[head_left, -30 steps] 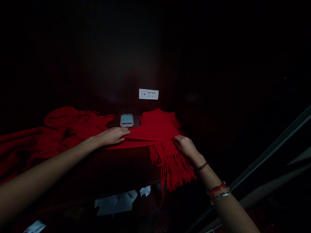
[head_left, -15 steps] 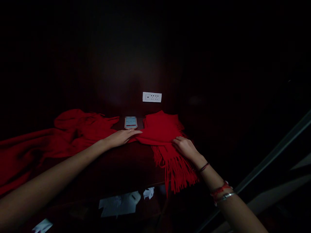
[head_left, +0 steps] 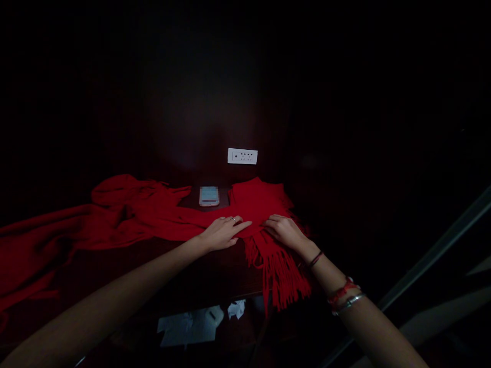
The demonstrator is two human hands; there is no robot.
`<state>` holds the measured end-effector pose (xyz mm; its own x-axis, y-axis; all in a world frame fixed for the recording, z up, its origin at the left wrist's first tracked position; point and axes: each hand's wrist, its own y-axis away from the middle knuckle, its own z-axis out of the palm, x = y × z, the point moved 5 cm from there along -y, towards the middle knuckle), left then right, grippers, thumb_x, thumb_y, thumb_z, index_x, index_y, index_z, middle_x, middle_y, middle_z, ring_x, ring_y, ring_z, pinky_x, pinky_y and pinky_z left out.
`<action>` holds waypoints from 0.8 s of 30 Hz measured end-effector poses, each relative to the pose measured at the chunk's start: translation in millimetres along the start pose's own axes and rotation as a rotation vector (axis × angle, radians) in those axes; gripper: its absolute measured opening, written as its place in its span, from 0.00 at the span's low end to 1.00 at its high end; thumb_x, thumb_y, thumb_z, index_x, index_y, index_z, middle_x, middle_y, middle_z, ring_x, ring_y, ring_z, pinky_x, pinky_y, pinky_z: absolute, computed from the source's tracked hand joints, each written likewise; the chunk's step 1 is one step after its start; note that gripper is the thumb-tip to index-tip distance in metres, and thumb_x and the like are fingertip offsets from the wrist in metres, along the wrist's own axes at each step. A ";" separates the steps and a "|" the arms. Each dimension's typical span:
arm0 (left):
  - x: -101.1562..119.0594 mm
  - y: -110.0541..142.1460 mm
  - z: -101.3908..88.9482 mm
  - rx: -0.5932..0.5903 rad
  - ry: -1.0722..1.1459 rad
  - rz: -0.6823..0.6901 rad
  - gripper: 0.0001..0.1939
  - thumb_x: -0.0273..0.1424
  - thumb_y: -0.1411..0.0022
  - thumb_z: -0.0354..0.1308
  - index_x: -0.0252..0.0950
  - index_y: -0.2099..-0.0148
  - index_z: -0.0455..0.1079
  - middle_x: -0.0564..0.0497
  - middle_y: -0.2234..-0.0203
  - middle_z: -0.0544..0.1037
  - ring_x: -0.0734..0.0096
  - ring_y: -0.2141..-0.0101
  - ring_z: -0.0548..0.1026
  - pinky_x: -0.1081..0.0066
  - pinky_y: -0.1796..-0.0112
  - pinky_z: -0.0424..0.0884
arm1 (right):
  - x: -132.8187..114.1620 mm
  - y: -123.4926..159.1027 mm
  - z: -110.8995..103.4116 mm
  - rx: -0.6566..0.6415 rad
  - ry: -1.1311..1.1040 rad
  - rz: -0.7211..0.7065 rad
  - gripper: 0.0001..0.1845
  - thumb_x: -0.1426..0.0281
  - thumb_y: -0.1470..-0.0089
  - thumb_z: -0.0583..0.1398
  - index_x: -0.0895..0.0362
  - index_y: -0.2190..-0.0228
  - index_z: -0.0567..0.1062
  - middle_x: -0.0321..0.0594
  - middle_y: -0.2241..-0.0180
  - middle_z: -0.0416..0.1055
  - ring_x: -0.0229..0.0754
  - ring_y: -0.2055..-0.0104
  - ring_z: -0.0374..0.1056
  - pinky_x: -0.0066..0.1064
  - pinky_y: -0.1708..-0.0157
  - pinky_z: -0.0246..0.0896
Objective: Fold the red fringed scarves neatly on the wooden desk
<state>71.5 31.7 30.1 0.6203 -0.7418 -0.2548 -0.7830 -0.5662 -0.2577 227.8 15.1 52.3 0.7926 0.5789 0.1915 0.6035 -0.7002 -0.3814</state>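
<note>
A long red scarf (head_left: 255, 199) with a fringe (head_left: 282, 278) lies across a dark surface. Its right part is folded into a flat stack, and the fringe hangs over the front edge. My left hand (head_left: 222, 233), with a ring on one finger, rests on the front edge of the fold, fingers stretched and thumb apart. Close by on the right, my right hand (head_left: 284, 230) has its fingers bent onto the cloth just above the fringe, gripping it; the fingertips are partly hidden.
A phone (head_left: 209, 196) with a lit screen lies behind the scarf, below a white wall socket (head_left: 242, 156). Loose scarf (head_left: 126, 214) spreads out to the left. Lower down are a pale flat piece (head_left: 187, 327) and crumpled white paper (head_left: 237, 308). The surroundings are very dark.
My left hand has moved right and nearer along the scarf, away from the phone. My right hand has shifted slightly left, so the hands are closer together.
</note>
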 end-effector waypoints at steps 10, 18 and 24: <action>24.2 -21.1 9.7 0.096 -0.053 -0.154 0.15 0.28 0.44 0.45 0.34 0.53 0.59 0.41 0.57 0.65 0.59 0.59 0.65 0.62 0.62 0.61 | 0.8 17.2 14.6 0.116 -0.094 0.091 0.13 0.68 0.45 0.48 0.58 0.67 0.71 0.41 0.71 0.67 0.36 0.67 0.62 0.26 0.64 0.56; -18.4 13.7 -6.7 0.052 -0.118 -0.231 0.17 0.20 0.50 0.44 0.34 0.58 0.63 0.42 0.60 0.68 0.59 0.60 0.66 0.62 0.63 0.61 | 11.6 24.4 13.4 0.279 -0.206 0.167 0.14 0.68 0.45 0.48 0.59 0.69 0.71 0.41 0.72 0.68 0.37 0.67 0.62 0.27 0.65 0.56; -61.2 56.8 -41.5 -0.037 -0.202 -0.117 0.15 0.26 0.53 0.50 0.34 0.59 0.64 0.44 0.63 0.69 0.59 0.61 0.66 0.59 0.59 0.56 | 9.9 29.7 -0.2 0.263 -0.134 0.139 0.15 0.68 0.44 0.46 0.59 0.67 0.71 0.41 0.72 0.67 0.37 0.68 0.61 0.28 0.65 0.55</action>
<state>-12.9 30.1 69.7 0.7007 -0.5855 -0.4076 -0.7041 -0.6595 -0.2631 253.6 0.0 43.0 0.8370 0.5472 0.0070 0.4333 -0.6548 -0.6193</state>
